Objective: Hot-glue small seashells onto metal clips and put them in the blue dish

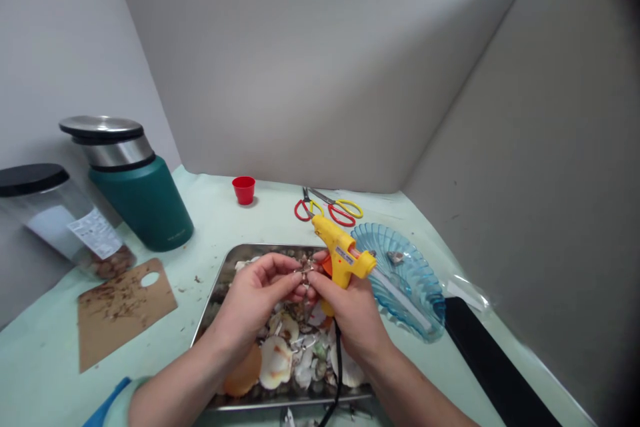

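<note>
A yellow hot glue gun (342, 248) rests in my right hand (353, 310), its handle against the palm and a clear glue stick jutting from its back. The thumb and fingers of that hand also meet my left hand (265, 287) at a small shell piece (305, 273). My left hand pinches this piece between thumb and fingertips; its exact shape is too small to make out. Both hands are above a metal tray (213, 310) full of seashells, among them a white scallop shell (275, 361) and an orange shell (243, 373).
At the right stands a blue shell-shaped dish (425, 280), beside a black strip (493, 360). Two pairs of scissors (343, 211) and a red cup (245, 191) are at the back. A green bottle (145, 203), clear jar (55, 227) and brown board (125, 320) occupy the left.
</note>
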`<state>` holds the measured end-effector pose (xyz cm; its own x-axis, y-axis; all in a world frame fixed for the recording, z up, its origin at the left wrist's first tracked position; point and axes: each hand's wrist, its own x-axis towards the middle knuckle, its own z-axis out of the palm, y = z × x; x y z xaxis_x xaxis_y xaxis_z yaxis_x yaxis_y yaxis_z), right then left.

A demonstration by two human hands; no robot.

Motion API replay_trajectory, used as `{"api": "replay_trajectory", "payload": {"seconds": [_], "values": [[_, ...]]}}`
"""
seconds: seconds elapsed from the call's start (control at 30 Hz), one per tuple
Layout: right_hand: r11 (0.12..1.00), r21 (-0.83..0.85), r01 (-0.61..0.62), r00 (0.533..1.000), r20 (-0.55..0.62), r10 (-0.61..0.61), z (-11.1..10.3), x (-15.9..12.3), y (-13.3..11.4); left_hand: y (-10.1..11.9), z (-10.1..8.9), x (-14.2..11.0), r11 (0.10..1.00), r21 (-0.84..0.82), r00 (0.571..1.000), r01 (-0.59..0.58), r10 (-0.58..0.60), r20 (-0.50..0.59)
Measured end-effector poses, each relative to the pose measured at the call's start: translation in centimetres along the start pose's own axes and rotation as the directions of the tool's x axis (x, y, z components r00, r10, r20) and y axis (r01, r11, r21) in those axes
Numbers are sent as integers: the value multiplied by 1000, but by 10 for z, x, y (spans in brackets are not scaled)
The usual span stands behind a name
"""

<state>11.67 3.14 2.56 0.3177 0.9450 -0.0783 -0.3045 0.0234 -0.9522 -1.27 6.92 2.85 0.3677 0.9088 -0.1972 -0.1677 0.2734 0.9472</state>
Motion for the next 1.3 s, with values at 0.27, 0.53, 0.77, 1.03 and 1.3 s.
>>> {"api": "replay_trajectory", "payload": {"seconds": [0.27, 0.53, 0.77, 1.03, 1.3], "values": [[1000, -7, 16, 999, 39, -15, -4, -3, 2, 1, 3, -3, 999, 34, 999, -36, 37, -40], [999, 52, -7, 1000, 14, 6, -2, -4, 0, -7, 1, -2, 979, -163, 989, 119, -102, 109], [997, -50, 50, 998, 34, -49, -7, -3, 4, -4, -3, 1, 952, -239, 978, 194, -169, 123], [927, -319, 196, 980, 107, -171, -16, -5, 3, 2, -6, -4, 970, -91, 966, 226, -212, 148], [896, -364, 255, 967, 66, -248, -17, -4, 6, 1, -7, -2, 986, 26, 977, 166, -168, 133]]}}
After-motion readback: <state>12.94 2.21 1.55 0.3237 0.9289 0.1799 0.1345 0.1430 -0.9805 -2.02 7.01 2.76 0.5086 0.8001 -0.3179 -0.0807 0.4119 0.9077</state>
